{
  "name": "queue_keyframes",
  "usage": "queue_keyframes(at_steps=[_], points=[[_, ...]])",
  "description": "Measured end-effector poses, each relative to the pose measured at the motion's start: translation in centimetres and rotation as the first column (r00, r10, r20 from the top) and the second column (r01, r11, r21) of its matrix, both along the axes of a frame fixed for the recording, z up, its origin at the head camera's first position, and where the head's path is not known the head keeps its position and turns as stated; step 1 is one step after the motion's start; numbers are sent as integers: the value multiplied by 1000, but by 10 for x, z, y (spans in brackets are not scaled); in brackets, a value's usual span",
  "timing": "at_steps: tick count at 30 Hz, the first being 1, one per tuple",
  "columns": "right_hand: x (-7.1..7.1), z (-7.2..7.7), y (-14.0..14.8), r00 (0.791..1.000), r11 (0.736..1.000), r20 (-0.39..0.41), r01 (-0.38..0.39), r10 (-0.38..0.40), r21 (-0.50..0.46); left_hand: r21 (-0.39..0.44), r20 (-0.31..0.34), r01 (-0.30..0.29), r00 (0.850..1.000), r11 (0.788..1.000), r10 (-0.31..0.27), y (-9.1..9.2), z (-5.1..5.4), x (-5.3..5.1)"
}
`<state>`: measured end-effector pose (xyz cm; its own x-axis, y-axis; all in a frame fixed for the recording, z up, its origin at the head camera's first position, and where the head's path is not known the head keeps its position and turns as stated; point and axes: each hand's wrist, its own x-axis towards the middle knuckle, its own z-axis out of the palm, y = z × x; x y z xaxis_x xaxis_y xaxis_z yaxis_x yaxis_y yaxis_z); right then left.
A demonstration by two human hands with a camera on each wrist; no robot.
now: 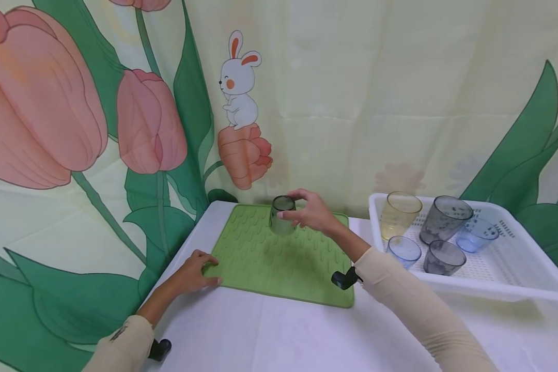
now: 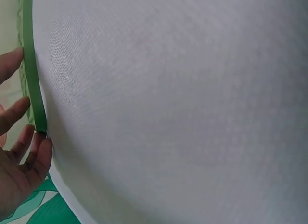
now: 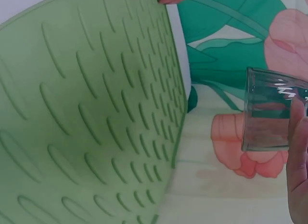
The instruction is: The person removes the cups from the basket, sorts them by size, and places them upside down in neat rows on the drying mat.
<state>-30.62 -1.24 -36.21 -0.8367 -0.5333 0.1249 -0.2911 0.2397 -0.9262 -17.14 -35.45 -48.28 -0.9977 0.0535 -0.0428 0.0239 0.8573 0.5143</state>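
A clear, dark-rimmed glass (image 1: 282,216) is gripped between the thumb and fingers of the right hand (image 1: 310,211), over the back part of the green ridged mat (image 1: 279,258). In the right wrist view the glass (image 3: 269,113) appears at the right edge with part of the right hand (image 3: 299,161), apart from the mat (image 3: 91,108). The left hand (image 1: 194,273) rests at the mat's front left corner, fingers spread. In the left wrist view, fingertips of the left hand (image 2: 21,151) touch the mat's edge (image 2: 34,74).
To the right, a white perforated basket (image 1: 530,274) holds several glasses: a yellow one (image 1: 399,216), grey ones (image 1: 446,219), and blue ones (image 1: 476,235). A white cloth (image 1: 260,336) covers the table. Behind hangs a curtain (image 1: 325,103) printed with tulips and a rabbit.
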Motion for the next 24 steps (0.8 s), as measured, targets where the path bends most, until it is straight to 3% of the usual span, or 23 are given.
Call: queue_keyframes(at_steps=[7,17,24], points=[[-13,-12,-17,997,999,76,-18,21,-34,-2,25,-10,1000,1000,10,4,6,-2],[-35,-35,-44,992,998,127,-19,26,-55,-2,32,-9,999,1000,9,5,4,-3],[-44,-43,-68,989,997,146,-18,30,-80,-6,26,-19,999,1000,19,3,3,-1]])
